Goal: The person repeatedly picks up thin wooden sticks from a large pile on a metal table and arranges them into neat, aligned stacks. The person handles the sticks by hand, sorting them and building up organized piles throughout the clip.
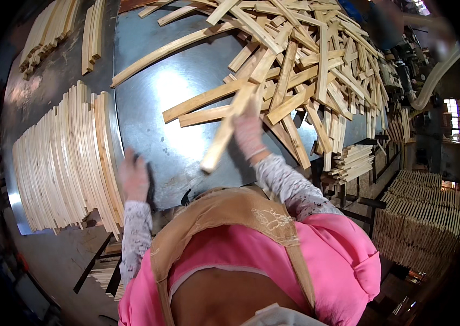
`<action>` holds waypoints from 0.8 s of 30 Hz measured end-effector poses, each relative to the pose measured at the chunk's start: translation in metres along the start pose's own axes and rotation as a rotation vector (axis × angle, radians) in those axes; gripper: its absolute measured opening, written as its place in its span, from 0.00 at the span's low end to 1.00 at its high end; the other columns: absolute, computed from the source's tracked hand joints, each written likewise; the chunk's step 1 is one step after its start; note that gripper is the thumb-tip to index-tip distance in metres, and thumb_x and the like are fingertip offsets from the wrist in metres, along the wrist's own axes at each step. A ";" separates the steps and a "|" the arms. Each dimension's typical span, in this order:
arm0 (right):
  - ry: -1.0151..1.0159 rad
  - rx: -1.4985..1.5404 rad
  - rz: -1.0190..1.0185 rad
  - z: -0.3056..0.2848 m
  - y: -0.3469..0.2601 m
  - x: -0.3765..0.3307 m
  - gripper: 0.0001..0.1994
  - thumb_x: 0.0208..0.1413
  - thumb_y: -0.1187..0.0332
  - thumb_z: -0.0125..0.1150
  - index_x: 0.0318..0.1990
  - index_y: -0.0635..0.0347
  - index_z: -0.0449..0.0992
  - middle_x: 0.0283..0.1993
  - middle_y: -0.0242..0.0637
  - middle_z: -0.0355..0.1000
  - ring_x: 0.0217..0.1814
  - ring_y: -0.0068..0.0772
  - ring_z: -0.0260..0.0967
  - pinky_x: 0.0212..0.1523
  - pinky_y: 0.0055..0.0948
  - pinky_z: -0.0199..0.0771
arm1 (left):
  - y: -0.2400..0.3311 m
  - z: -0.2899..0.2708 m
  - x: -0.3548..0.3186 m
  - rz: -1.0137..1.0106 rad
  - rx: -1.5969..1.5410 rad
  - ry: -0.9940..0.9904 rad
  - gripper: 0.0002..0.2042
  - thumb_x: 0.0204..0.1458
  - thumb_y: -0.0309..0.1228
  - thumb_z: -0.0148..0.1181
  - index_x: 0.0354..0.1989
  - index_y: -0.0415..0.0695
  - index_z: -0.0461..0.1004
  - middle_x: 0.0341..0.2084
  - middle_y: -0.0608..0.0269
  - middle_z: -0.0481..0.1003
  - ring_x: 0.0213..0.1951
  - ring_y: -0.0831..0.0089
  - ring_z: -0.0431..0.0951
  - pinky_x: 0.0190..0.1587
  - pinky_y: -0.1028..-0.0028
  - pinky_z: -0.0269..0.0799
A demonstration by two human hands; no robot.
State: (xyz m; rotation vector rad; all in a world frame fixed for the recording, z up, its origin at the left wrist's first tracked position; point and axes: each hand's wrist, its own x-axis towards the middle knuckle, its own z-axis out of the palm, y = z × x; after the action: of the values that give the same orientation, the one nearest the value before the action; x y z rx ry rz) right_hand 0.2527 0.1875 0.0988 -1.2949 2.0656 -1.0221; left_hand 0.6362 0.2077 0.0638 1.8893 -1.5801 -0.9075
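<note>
My right hand (pixel 248 132) is closed around a pale wooden strip (pixel 220 142), which slants above the metal tabletop with its near end toward me. Behind it spreads a loose heap of wooden strips (pixel 295 76), crossing one another at many angles. On the left, my left hand (pixel 134 175) has its fingers stretched out and apart, holding nothing. It is beside the right edge of a row of wooden strips (pixel 67 157) laid closely side by side. Whether its fingertips touch the row I cannot tell.
Smaller bundles of strips (pixel 51 35) rest at the far left of the table (pixel 159 146). Stacked strips (pixel 354 162) sit on a rack at the right, and a tall stack of slats (pixel 423 217) stands beyond. Machinery with a pale hose (pixel 436 81) is at the far right.
</note>
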 end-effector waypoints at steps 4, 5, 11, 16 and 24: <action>-0.748 0.068 0.048 0.046 -0.067 -0.082 0.37 0.66 0.62 0.61 0.79 0.63 0.55 0.56 0.57 0.77 0.55 0.52 0.79 0.61 0.44 0.79 | 0.096 0.051 0.036 -0.013 -0.494 -0.640 0.25 0.66 0.46 0.59 0.53 0.31 0.78 0.47 0.42 0.82 0.49 0.51 0.80 0.57 0.61 0.73; -0.842 0.027 0.150 0.026 -0.098 -0.077 0.31 0.67 0.61 0.62 0.74 0.61 0.66 0.50 0.57 0.80 0.51 0.52 0.82 0.56 0.47 0.82 | 0.108 0.051 0.046 -0.060 -0.150 -0.684 0.30 0.59 0.51 0.64 0.54 0.30 0.78 0.43 0.40 0.82 0.46 0.54 0.81 0.52 0.61 0.75; 0.155 -0.584 0.053 -0.078 -0.010 0.094 0.27 0.60 0.49 0.68 0.58 0.60 0.75 0.50 0.56 0.82 0.52 0.60 0.79 0.59 0.49 0.79 | 0.060 -0.003 0.013 -0.203 0.601 -0.239 0.31 0.58 0.54 0.65 0.60 0.40 0.79 0.49 0.40 0.81 0.56 0.52 0.81 0.64 0.55 0.70; 0.149 -0.812 0.177 -0.096 0.033 0.113 0.31 0.56 0.53 0.70 0.62 0.63 0.73 0.45 0.57 0.82 0.49 0.60 0.81 0.56 0.53 0.80 | -0.062 -0.051 -0.010 -0.167 1.028 0.276 0.34 0.59 0.45 0.63 0.73 0.44 0.68 0.69 0.48 0.65 0.70 0.53 0.66 0.74 0.53 0.58; 0.112 -0.025 0.015 -0.093 0.053 -0.062 0.38 0.60 0.70 0.66 0.77 0.69 0.60 0.73 0.59 0.67 0.73 0.53 0.68 0.72 0.40 0.68 | -0.053 -0.038 -0.001 -0.142 0.788 0.256 0.33 0.56 0.40 0.67 0.71 0.42 0.69 0.70 0.47 0.67 0.70 0.48 0.66 0.75 0.51 0.56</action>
State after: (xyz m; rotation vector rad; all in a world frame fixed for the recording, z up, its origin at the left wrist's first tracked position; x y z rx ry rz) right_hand 0.1831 0.2885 0.1130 -1.2581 2.1748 -1.0881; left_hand 0.6989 0.2170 0.0495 2.5327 -1.8021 -0.0432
